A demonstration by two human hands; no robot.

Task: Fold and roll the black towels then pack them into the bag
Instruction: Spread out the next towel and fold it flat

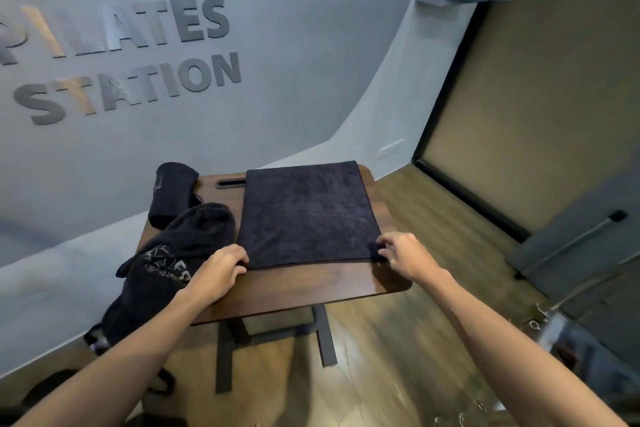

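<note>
Folded black towel (306, 215) flat at bench (311, 282) right side. Left hand (221, 265) and right hand (403, 253) pinching near corners. Rolled towel (171, 194) at far-left corner. Risk: uneven pull, lopsided roll; bag (166, 270) overhanging left edge.

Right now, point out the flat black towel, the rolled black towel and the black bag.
flat black towel (306, 215), head view, middle of its top face.
rolled black towel (171, 194), head view, mid-side.
black printed bag (162, 270), head view, printed panel.
</note>
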